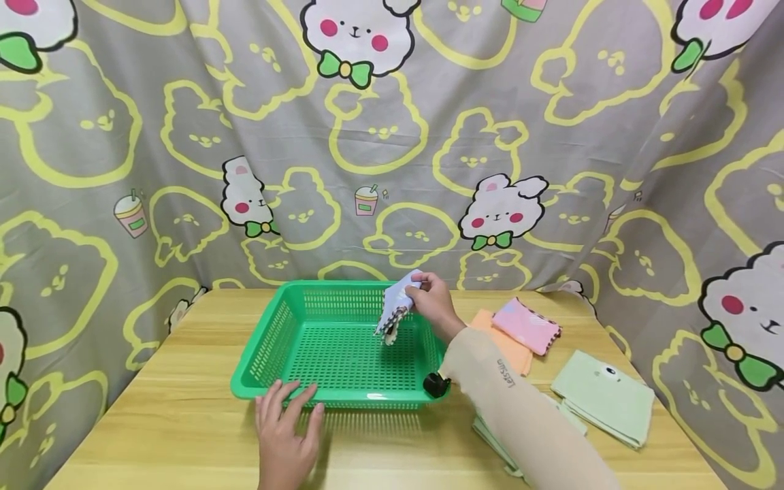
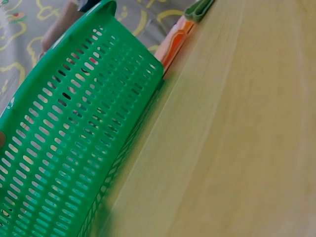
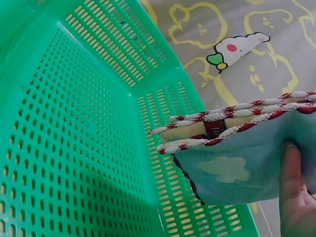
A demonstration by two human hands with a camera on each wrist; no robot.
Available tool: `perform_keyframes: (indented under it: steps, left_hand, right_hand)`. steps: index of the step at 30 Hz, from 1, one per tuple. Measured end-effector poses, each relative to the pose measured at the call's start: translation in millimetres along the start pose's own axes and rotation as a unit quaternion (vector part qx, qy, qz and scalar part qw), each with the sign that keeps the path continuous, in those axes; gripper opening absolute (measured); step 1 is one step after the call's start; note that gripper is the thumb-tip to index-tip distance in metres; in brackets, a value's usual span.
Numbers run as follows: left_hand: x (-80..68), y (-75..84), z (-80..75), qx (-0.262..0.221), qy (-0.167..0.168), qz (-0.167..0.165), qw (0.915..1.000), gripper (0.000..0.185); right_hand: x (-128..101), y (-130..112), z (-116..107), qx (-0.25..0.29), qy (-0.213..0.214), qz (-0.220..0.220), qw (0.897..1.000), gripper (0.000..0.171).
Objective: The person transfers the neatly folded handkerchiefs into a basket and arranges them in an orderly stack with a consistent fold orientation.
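My right hand [image 1: 433, 298] pinches a folded blue cloth [image 1: 395, 299] above the right back part of a green plastic basket [image 1: 343, 401]. Stitched edging in dark red and white runs along the cloth [image 3: 232, 168] in the right wrist view, where the thumb [image 3: 292, 182] presses its face and the folded layers hang toward the basket. My left hand [image 1: 288, 432] is at the basket's near rim, fingers spread and fingertips right at the edge. In the left wrist view the basket's slotted wall [image 2: 74, 123] fills the left side, with only a fingertip showing.
Right of the basket lie an orange cloth [image 1: 505, 344] with a pink cloth [image 1: 525, 325] partly over it. Nearer, a folded light green cloth [image 1: 606, 398] lies beside another green cloth [image 1: 499, 446], partly hidden by my right sleeve. A patterned curtain [image 1: 380, 136] hangs behind the wooden table [image 1: 177, 401].
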State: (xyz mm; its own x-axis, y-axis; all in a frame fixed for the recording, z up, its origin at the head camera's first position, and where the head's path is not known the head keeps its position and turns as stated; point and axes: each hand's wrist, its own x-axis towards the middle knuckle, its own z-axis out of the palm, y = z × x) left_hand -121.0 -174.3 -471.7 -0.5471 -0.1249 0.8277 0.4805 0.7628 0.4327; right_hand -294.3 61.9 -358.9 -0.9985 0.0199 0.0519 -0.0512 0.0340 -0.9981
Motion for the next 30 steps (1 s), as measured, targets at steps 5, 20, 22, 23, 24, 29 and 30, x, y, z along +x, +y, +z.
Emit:
perform_keyframes:
  steps: [5, 20, 22, 23, 24, 29, 30]
  left_hand:
    - [0.2, 0.0, 0.8, 0.000, -0.001, -0.001, 1.0000, 0.029]
    - [0.6, 1.1, -0.5, 0.002, -0.005, -0.001, 1.0000, 0.029]
    - [0.9, 0.6, -0.1, 0.001, -0.003, 0.002, 1.0000, 0.028]
    - [1.1, 0.4, 0.2, 0.001, -0.003, 0.003, 1.0000, 0.028]
    - [1.3, 0.2, 0.4, 0.000, -0.003, 0.004, 1.0000, 0.027]
    - [1.7, 0.1, 0.0, 0.001, -0.005, 0.004, 1.0000, 0.025]
    - [1.6, 0.2, -0.3, 0.002, -0.004, 0.004, 1.0000, 0.026]
  right_hand:
    - [2.3, 1.6, 5.4, 0.009, -0.009, 0.007, 1.000, 0.028]
    - [10.0, 9.5, 16.9, 0.028, -0.037, 0.020, 0.999, 0.026]
    - [12.2, 11.3, 17.3, 0.026, -0.045, 0.021, 0.998, 0.024]
    - [13.2, 11.9, 17.5, 0.024, -0.050, 0.021, 0.998, 0.023]
    - [14.2, 12.5, 17.6, 0.022, -0.055, 0.021, 0.998, 0.022]
    - [19.7, 14.7, 19.0, 0.016, -0.088, 0.031, 0.996, 0.016]
    - [20.5, 14.8, 19.6, 0.016, -0.097, 0.032, 0.995, 0.015]
